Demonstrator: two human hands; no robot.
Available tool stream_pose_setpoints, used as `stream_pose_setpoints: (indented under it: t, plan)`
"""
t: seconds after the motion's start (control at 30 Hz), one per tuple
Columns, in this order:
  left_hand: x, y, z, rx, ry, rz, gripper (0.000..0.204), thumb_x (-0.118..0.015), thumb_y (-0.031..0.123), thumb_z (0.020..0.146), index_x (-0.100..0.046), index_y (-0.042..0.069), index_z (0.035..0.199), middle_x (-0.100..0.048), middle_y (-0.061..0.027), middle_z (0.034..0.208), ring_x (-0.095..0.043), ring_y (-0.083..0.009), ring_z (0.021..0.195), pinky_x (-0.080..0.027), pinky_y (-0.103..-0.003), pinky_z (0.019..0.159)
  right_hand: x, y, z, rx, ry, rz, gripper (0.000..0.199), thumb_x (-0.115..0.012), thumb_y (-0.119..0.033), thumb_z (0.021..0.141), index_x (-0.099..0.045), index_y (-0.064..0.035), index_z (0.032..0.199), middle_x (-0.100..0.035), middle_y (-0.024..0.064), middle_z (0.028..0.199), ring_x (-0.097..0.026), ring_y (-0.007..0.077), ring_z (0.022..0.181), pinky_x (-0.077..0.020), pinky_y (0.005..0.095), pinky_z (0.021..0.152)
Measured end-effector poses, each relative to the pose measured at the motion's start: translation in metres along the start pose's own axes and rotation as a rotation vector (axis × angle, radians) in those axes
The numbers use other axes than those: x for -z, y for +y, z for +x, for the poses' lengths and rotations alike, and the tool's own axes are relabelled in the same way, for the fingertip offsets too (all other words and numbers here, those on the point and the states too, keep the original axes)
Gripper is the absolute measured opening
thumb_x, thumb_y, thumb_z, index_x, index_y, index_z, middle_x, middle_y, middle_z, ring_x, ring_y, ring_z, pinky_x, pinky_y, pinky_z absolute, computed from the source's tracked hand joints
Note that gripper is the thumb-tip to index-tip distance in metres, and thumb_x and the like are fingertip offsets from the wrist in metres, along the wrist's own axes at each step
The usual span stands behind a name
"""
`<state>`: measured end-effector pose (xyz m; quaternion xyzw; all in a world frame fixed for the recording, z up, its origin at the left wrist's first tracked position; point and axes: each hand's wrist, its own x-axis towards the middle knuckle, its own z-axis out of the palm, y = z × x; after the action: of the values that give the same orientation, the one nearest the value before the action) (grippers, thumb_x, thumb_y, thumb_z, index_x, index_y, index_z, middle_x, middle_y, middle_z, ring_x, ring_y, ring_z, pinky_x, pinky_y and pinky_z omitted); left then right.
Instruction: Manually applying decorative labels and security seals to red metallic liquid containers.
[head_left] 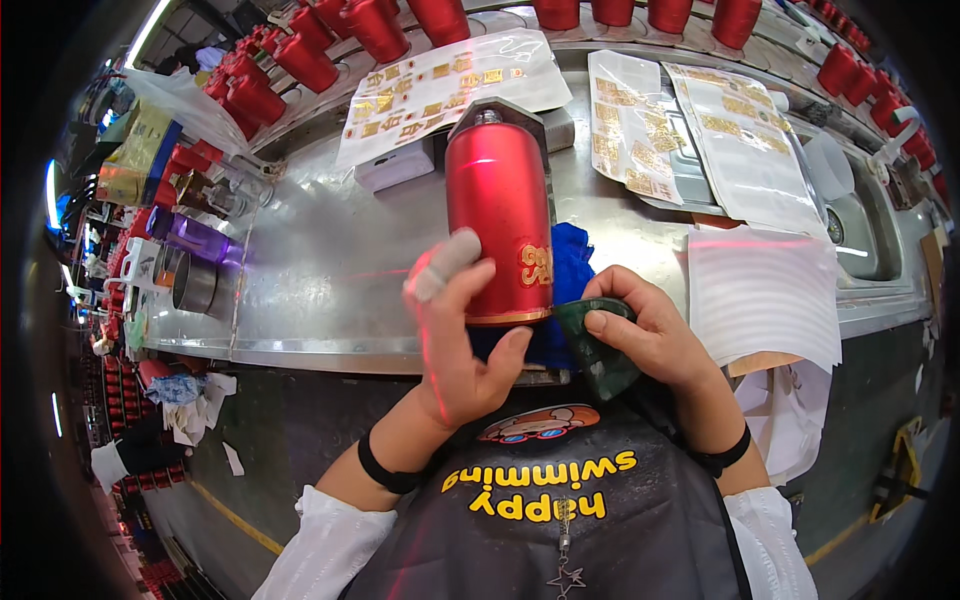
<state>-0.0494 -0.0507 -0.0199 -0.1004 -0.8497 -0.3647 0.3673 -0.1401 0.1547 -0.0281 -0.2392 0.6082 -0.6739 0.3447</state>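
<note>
A shiny red bottle (497,200) with a gold emblem near its lower edge lies tilted over the near edge of the metal workbench, its neck end away from me. My left hand (455,340) grips its lower left side, the thumb by the gold-rimmed base. Pale covers wrap some of that hand's fingertips. Between thumb and fingers, my right hand (645,325) pinches a dark green cloth-like pad (600,350) beside the bottle's base. Behind the pad, a blue cloth (570,262) lies partly hidden by the bottle. A dark angular rest (538,122) shows behind the neck.
Sheets of gold stickers (450,85) lie at the back and on the right (745,140). White paper sheets (765,290) overhang the front edge. Left are a purple bottle (195,235) and a metal cup (195,283). Red containers (375,30) line the back; a sink (865,225) is far right.
</note>
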Motion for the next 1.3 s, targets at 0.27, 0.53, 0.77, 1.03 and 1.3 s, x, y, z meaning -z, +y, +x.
stream_pose_setpoints:
  t: [0.27, 0.53, 0.77, 1.03, 1.3]
  plan:
    - [0.024, -0.013, -0.017, -0.590, -0.197, 0.514, 0.024, -0.064, 0.017, 0.076, -0.066, 0.024, 0.098, -0.065, 0.0027, 0.115, -0.046, -0.0251, 0.116, -0.023, -0.053, 0.106, -0.001, 0.000, -0.002, -0.009, 0.005, 0.003, 0.020, -0.063, -0.017, 0.090, -0.054, -0.0043, 0.103, -0.057, -0.0026, 0.090, -0.050, 0.0030, 0.080, -0.0429, 0.0199, 0.071]
    - [0.014, -0.007, -0.001, -0.566, -0.334, 0.372, 0.022, -0.064, 0.013, 0.071, -0.068, 0.021, 0.092, -0.068, 0.0033, 0.110, -0.047, -0.0237, 0.117, -0.024, -0.053, 0.105, -0.006, -0.003, -0.008, 0.005, 0.106, 0.004, 0.018, -0.062, -0.015, 0.091, -0.056, -0.0027, 0.102, -0.057, -0.0004, 0.089, -0.052, 0.0051, 0.081, -0.0454, 0.0223, 0.072]
    - [0.023, -0.016, -0.024, -0.388, -0.181, 0.403, 0.033, -0.067, 0.005, 0.068, -0.070, 0.019, 0.098, -0.070, -0.0042, 0.108, -0.048, -0.0244, 0.115, -0.024, -0.051, 0.107, -0.006, -0.005, -0.005, -0.004, 0.263, 0.025, 0.017, -0.061, -0.016, 0.091, -0.056, -0.0028, 0.101, -0.056, -0.0017, 0.083, -0.050, 0.0047, 0.078, -0.0441, 0.0224, 0.069]
    - [0.026, -0.016, -0.031, -0.246, -0.075, 0.322, 0.034, -0.061, 0.005, 0.075, -0.067, 0.018, 0.106, -0.069, -0.0015, 0.115, -0.049, -0.0212, 0.117, -0.023, -0.048, 0.108, -0.024, -0.005, 0.006, 0.147, 0.435, -0.247, 0.015, -0.063, -0.013, 0.086, -0.053, -0.0021, 0.089, -0.051, 0.0013, 0.082, -0.047, 0.0082, 0.077, -0.0406, 0.0241, 0.068]
    - [0.011, -0.025, -0.061, -0.139, 0.076, 0.249, 0.039, -0.061, 0.008, 0.079, -0.064, 0.014, 0.117, -0.060, -0.0071, 0.131, -0.048, -0.0263, 0.122, -0.032, -0.048, 0.099, -0.023, 0.016, 0.014, 0.273, 0.526, -0.446, 0.012, -0.056, -0.015, 0.095, -0.053, -0.0032, 0.098, -0.051, 0.0003, 0.088, -0.048, 0.0100, 0.079, -0.0403, 0.0235, 0.070]
